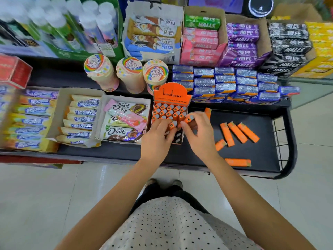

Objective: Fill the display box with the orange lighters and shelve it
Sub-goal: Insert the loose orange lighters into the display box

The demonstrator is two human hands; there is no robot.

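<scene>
An orange display box (172, 93) stands on the black shelf, its back rows packed with several upright orange lighters (169, 110). My left hand (156, 137) pinches one orange lighter (172, 125) over the box's front rows. My right hand (198, 131) holds another orange lighter (188, 120) just above the box's right side. Several loose orange lighters (237, 132) lie flat on the shelf to the right, and one more lighter (237, 162) rests near the front edge. Empty slots show at the box's front.
Dove chocolate trays (124, 120) and candy boxes (79, 118) sit left of the box. Rainbow-lidded tubs (155, 73) and blue packets (234, 83) stand behind it. Halls boxes (241, 44) fill the upper shelf. A wire rail (281, 139) closes the shelf's right end.
</scene>
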